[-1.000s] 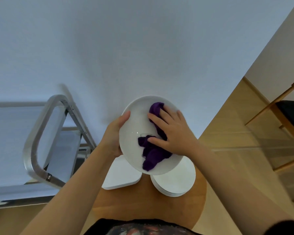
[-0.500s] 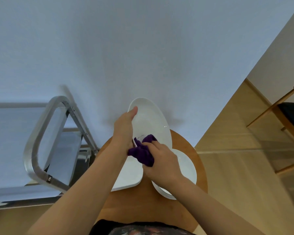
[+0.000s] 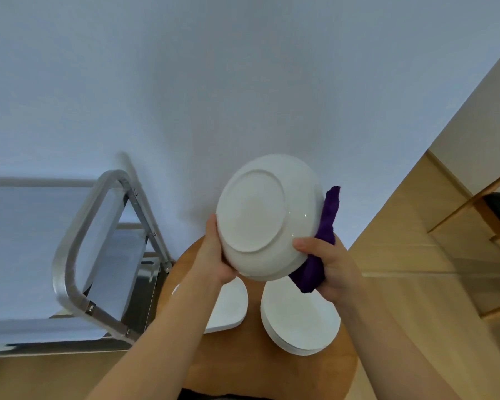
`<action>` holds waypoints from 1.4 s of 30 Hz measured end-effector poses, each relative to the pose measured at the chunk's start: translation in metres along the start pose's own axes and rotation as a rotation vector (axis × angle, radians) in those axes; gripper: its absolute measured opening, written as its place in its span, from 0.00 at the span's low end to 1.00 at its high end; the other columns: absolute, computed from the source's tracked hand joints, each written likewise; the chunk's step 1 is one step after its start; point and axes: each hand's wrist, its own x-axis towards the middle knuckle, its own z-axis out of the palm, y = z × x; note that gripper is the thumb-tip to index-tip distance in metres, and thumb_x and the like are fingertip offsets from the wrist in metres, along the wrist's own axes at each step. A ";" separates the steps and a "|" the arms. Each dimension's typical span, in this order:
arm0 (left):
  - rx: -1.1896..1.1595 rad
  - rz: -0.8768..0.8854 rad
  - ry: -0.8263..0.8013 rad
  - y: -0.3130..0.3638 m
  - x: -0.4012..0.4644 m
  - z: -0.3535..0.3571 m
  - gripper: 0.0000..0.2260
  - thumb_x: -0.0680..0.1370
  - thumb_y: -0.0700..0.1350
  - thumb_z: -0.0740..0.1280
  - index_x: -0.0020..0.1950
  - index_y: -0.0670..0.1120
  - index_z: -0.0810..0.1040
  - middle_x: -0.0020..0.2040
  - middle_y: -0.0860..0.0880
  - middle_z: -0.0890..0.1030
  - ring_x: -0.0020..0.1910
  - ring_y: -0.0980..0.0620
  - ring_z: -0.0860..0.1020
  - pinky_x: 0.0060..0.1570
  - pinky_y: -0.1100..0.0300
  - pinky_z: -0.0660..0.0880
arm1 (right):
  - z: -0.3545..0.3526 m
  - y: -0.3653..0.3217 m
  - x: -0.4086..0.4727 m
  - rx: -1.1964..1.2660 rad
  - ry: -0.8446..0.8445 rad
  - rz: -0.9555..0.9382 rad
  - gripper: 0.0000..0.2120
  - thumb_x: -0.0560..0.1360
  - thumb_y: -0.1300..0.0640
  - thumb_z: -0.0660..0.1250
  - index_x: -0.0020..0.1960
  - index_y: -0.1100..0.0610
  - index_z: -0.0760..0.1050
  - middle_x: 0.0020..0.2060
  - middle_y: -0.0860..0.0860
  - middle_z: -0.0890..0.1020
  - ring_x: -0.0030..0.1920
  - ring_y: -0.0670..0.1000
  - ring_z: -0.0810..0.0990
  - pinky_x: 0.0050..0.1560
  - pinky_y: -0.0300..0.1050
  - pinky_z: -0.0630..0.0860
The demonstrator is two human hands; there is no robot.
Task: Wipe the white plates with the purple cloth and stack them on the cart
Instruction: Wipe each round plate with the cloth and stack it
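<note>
Head view: a person holds one white plate up over a small round wooden table (image 3: 243, 368)
Cart: the metal cart (image 3: 78, 255) stands at far left, just beside the table
Left hand: the left hand (image 3: 217, 258) grasps the lower left rim of the raised plate (image 3: 263, 215), whose underside faces the camera
Table plates: a rounded-square white plate (image 3: 228, 307) and a stack of round white plates (image 3: 300, 321) lie below
Right hand: the right hand (image 3: 329, 267) clutches the purple cloth (image 3: 321, 243) against the plate's right rim, thumb on the underside
Far right: a wooden chair (image 3: 491, 209)
</note>
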 end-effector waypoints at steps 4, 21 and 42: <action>-0.013 0.189 -0.002 0.020 -0.003 -0.001 0.31 0.59 0.65 0.71 0.56 0.48 0.81 0.52 0.43 0.84 0.52 0.41 0.81 0.48 0.43 0.78 | -0.010 0.012 -0.004 -0.143 0.110 0.130 0.27 0.64 0.57 0.78 0.61 0.58 0.73 0.49 0.56 0.84 0.48 0.57 0.84 0.43 0.48 0.81; 1.319 1.034 0.120 0.060 -0.038 0.026 0.25 0.77 0.62 0.57 0.29 0.45 0.69 0.27 0.49 0.70 0.29 0.51 0.69 0.32 0.58 0.66 | 0.031 -0.048 0.031 -1.907 -0.180 -0.633 0.57 0.60 0.29 0.69 0.77 0.46 0.42 0.76 0.52 0.53 0.76 0.54 0.41 0.73 0.59 0.46; 0.799 1.040 0.102 0.032 -0.052 0.016 0.22 0.78 0.56 0.61 0.27 0.48 0.62 0.20 0.57 0.66 0.21 0.60 0.65 0.22 0.72 0.64 | 0.015 -0.042 0.022 -1.067 0.456 -0.759 0.29 0.68 0.38 0.61 0.64 0.51 0.70 0.50 0.37 0.70 0.51 0.28 0.69 0.50 0.20 0.63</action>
